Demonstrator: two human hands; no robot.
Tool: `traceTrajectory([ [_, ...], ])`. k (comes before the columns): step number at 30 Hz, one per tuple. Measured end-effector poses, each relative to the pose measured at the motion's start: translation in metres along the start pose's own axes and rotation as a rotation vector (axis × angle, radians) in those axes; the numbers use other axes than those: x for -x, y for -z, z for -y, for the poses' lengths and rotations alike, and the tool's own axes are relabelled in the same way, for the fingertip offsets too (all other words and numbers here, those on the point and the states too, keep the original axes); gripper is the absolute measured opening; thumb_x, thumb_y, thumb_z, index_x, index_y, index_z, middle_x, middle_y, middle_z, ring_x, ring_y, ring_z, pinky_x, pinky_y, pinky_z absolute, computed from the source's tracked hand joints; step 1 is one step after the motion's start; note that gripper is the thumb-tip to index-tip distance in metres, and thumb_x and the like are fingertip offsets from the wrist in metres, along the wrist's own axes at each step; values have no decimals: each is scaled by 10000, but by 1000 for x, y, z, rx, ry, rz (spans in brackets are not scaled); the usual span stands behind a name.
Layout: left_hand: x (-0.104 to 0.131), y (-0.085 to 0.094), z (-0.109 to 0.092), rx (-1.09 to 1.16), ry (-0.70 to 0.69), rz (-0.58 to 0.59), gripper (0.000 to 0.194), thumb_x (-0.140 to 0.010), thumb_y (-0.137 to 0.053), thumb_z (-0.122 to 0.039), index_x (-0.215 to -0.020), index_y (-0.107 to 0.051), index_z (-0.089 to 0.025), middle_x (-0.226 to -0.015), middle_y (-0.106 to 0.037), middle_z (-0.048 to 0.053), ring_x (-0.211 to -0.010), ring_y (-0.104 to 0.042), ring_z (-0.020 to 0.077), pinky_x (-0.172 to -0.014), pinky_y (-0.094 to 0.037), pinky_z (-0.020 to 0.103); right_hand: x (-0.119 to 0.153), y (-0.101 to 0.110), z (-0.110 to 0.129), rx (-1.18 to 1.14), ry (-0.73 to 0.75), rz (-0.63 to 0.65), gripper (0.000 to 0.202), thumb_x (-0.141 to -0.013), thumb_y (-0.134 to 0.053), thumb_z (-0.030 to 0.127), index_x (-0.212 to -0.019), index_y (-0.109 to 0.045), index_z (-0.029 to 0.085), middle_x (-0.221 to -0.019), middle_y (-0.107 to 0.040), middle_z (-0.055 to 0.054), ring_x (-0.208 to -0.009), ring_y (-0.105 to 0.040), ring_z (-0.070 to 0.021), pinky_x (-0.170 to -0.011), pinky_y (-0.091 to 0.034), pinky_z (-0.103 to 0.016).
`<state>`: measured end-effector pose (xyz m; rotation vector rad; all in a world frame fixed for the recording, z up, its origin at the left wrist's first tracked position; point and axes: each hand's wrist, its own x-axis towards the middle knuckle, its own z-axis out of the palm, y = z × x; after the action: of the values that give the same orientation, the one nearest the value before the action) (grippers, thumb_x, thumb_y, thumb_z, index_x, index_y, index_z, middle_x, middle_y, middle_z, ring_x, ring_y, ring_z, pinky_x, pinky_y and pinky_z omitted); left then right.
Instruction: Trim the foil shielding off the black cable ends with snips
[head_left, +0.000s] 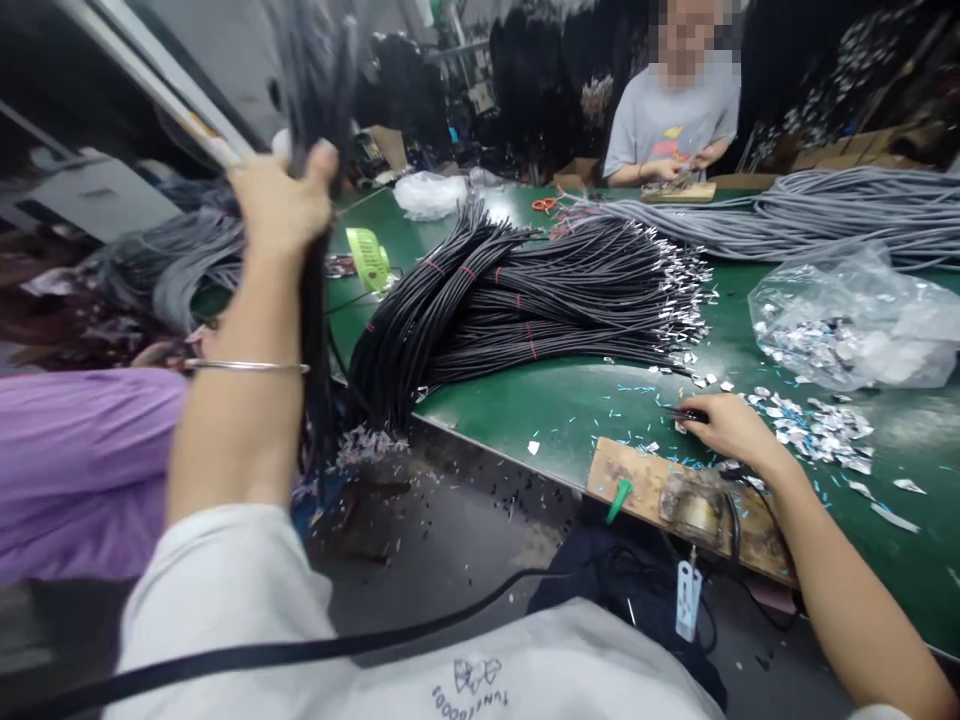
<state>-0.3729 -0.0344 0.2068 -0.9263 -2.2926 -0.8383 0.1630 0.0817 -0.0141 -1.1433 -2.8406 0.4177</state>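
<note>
My left hand (289,200) is raised at the upper left, its fingers wrapped round a bundle of dark cables (315,110) that hangs down past my forearm and is blurred at the top. Low over the green table, my right hand (712,420) grips a small dark tool (691,414), its thin tips pointing left among scraps. Between the hands lie several bundles of black cables (480,300), tied with red bands, their stripped white ends toward the right. Just below my right hand is a wooden board (637,475) with a metal device and a green clip.
Across the green table (510,400) a person (675,120) works with both hands. Grey cables (810,210) run along the far side. A plastic bag (862,320) of scraps lies right. Near the back are a green fan (367,260) and orange scissors (544,204). Purple cloth (82,470) is at left.
</note>
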Motion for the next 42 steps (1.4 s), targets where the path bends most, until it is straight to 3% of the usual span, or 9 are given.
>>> traceTrajectory([
  [5, 67, -96, -41, -73, -185, 262, 841, -748, -304, -698, -767, -488, 122, -1082, -593, 297, -1171, -508, 357, -924, -406, 434, 4, 6, 5, 6, -52, 43, 230, -810, -532, 279, -955, -708, 250, -888, -739, -43, -829, -680, -207, -688, -451, -263],
  [9, 76, -134, -25, -61, -266, 261, 865, -779, -439, -701, -1072, -480, 111, -1205, -540, 303, -1183, -474, 422, -924, -372, 577, 9, 9, 15, 69, -109, 3, 231, -814, -526, 267, -952, -709, 237, -884, -727, -67, -819, -671, -218, -649, -423, -271],
  [13, 62, -142, -10, 15, -423, 128, 647, -802, -595, -496, -1168, -493, 29, -1208, -553, 195, -1186, -455, 332, -984, -356, 500, 12, 9, 22, 48, -116, -6, 199, -779, -567, 250, -913, -713, 229, -848, -718, -74, -813, -665, -225, -636, -402, -275],
  [16, 105, -137, -21, 141, -518, -5, 408, -891, -483, -362, -1123, -536, -31, -1165, -574, 152, -1159, -472, 273, -999, -354, 473, 14, 11, 22, 33, -114, -18, 201, -774, -573, 256, -916, -714, 237, -832, -714, -67, -803, -657, -218, -633, -397, -275],
  [18, 165, -130, -34, 265, -651, 172, 352, -908, -452, -353, -1113, -554, -85, -1127, -604, 121, -1105, -526, 230, -999, -386, 428, 16, 14, 19, 31, -141, -47, 235, -777, -559, 245, -957, -710, 245, -851, -714, -66, -807, -653, -218, -638, -397, -280],
  [21, 260, -121, -45, 348, -956, 710, 555, -887, -477, -421, -1365, -367, -161, -1364, -487, 112, -1256, -459, 227, -1045, -394, 395, 18, 19, 12, 25, -190, -101, 286, -783, -536, 239, -1018, -701, 253, -897, -716, -75, -831, -652, -226, -651, -396, -295],
  [26, 328, -137, -59, 178, -1095, 820, 793, -883, -413, -526, -1483, -77, -130, -1535, -210, 180, -1423, -196, 312, -1140, -227, 532, 19, 21, 8, -15, -207, -149, 290, -793, -523, 254, -1018, -706, 250, -893, -712, -86, -825, -643, -228, -644, -380, -305],
  [36, 369, -202, -211, 493, -1236, 788, 879, -857, -363, -612, -1437, -175, 20, -1488, -244, 283, -1407, -211, 362, -1127, -247, 541, 24, 30, -14, -88, -309, -280, 266, -826, -501, 265, -1020, -681, 245, -924, -715, -52, -836, -629, -194, -639, -370, -270],
  [42, 390, -181, -297, 853, -1288, 1059, 623, -867, -372, -513, -1339, -424, -109, -1321, -518, 188, -1256, -461, 350, -1032, -397, 548, 23, 27, -37, -125, -383, -402, 243, -842, -465, 259, -990, -656, 232, -979, -711, -24, -880, -636, -185, -626, -383, -250],
])
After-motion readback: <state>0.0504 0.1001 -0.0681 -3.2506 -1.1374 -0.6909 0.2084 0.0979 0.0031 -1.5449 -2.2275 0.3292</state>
